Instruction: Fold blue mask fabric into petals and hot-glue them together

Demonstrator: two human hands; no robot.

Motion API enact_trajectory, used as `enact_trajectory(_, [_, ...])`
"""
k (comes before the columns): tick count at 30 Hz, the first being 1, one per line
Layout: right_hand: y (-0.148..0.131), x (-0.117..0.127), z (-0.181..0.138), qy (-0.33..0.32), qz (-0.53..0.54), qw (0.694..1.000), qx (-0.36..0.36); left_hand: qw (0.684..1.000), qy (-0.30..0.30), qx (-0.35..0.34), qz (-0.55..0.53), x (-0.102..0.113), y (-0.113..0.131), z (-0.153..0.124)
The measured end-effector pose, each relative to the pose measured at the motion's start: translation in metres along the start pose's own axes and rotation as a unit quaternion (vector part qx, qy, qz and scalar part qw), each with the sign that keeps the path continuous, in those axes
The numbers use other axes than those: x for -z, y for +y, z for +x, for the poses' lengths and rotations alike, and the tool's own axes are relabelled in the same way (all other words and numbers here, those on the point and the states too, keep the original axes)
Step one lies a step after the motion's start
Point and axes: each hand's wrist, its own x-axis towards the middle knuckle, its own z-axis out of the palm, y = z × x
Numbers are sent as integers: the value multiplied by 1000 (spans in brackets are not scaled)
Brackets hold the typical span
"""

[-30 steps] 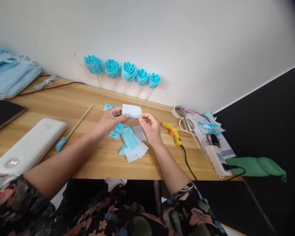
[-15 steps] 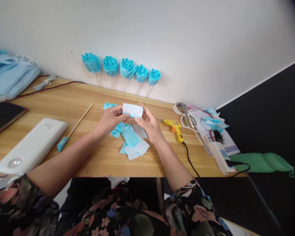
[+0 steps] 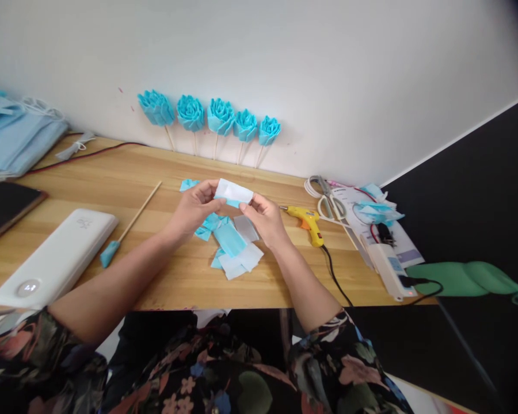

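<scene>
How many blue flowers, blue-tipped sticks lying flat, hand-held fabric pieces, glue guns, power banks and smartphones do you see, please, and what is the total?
Blue flowers leaning on the wall: 5
Blue-tipped stick: 1
Fabric piece, held by left hand and right hand: 1
Yellow glue gun: 1
White power bank: 1
Smartphone: 1
Total: 10

My left hand partly covers the white-and-blue rectangular fabric piece; the view's left edge crops a black flat phone.
</scene>
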Motion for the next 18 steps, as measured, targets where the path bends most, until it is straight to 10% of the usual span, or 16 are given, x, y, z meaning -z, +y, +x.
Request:
enact_trajectory(8, [-9,-3,0,21,33,999,4,989,-50,75,-115,0,-2,1])
enact_trajectory(18, [-5,-6,-2,-3,21,1000,16,995,-16,83,43,-1,-1,-4])
